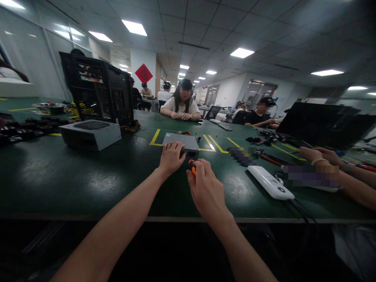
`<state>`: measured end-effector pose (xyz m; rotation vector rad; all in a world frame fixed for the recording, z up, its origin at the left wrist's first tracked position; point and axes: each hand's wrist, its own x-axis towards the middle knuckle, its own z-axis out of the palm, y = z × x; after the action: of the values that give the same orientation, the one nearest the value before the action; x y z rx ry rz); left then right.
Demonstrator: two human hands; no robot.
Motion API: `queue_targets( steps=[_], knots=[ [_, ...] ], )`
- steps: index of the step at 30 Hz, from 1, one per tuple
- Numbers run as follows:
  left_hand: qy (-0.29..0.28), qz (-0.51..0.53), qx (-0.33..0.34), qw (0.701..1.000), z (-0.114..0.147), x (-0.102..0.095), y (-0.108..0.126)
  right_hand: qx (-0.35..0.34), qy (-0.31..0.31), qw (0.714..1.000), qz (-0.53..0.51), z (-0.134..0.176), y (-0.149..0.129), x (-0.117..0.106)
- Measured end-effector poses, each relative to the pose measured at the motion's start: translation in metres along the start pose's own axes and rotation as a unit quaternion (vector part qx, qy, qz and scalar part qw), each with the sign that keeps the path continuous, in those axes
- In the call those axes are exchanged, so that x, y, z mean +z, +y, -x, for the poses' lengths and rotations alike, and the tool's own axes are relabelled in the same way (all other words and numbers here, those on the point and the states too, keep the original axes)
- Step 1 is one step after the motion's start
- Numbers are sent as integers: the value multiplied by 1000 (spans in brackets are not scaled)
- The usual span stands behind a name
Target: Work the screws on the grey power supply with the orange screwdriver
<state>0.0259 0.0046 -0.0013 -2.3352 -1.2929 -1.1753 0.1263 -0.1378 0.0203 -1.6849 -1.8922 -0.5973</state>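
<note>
- Nearest us runs the near edge of the green worktop (117, 216), with both our forearms reaching over it.
- Our right hand (207, 188), just past the middle of that edge, is closed around an orange-and-black tool (193, 169); the fingers hide most of it.
- To its right, near the worktop's near edge, we see a white device (268, 182) lying at a slant, dark cables running from its near end over the edge.
- Our left hand (171, 157), apart from the right, lies over the near left corner of a flat grey metal box (185, 142); we cannot tell whether it grips or only rests.
- That box lies flat around the worktop's middle, between the near and far edges, beside yellow tape (216, 143).
- Toward the worktop's left edge we have a larger grey box (85, 138) with a grille on top, and just behind it an upright black computer case (100, 88).
- At the far edge a person (179, 105) sits facing us, both hands on the worktop.
</note>
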Motion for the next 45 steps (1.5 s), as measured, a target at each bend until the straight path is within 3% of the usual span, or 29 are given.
queue_targets(
  steps=[4, 10, 15, 20, 23, 27, 33, 35, 40, 45],
  knots=[
    [-4, -1, 0, 1000, 0, -1, 0, -86, -4, 996, -2, 3, -3, 3],
    [-1, -5, 7, 1000, 1, -1, 0, 49, -22, 999, 8, -3, -1, -4],
    [-4, -9, 6, 1000, 1, -1, -1, -60, -24, 998, -14, 1, -5, -4],
    [-7, -6, 5, 1000, 1, 0, -1, 24, -65, 998, 7, -2, -5, -7],
    [-6, -7, 5, 1000, 1, 1, 0, 6, -70, 997, -26, 0, -3, -8],
    [-6, -3, 6, 1000, 1, 0, 0, -76, -65, 993, -60, 8, -5, -2],
    [-9, 0, 2, 1000, 1, 0, -1, 41, -38, 998, -27, 2, -8, 0],
    [-5, -1, 4, 1000, 1, 0, -1, 34, -22, 998, -47, 1, -7, -1],
    [-7, 4, 8, 1000, 1, 0, 0, -63, 22, 996, -66, 3, -2, 7],
    [-11, 0, 3, 1000, 0, 0, -1, 23, 35, 998, -42, -2, 1, 7]
  ],
)
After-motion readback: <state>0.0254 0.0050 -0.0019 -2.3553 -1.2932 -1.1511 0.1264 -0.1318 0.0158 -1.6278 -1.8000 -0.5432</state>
